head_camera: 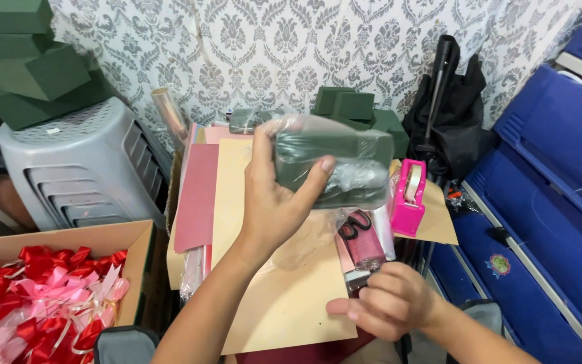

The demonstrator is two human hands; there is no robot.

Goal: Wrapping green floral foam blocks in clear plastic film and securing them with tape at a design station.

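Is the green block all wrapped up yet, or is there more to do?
Mostly wrapped: clear film already covers the green foam block, though it looks loose and crinkled. The left hand holds the block up; the right hand is closed low over the tan paper. No tape shows on it, and the pink tape dispenser stands untouched, so sealing probably remains.

tape dispenser right of wrapped block

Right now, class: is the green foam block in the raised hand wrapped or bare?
Wrapped. Clear plastic film covers the green foam block, glinting and bunching loose at its right end, while the left hand grips it above the tan paper sheet.
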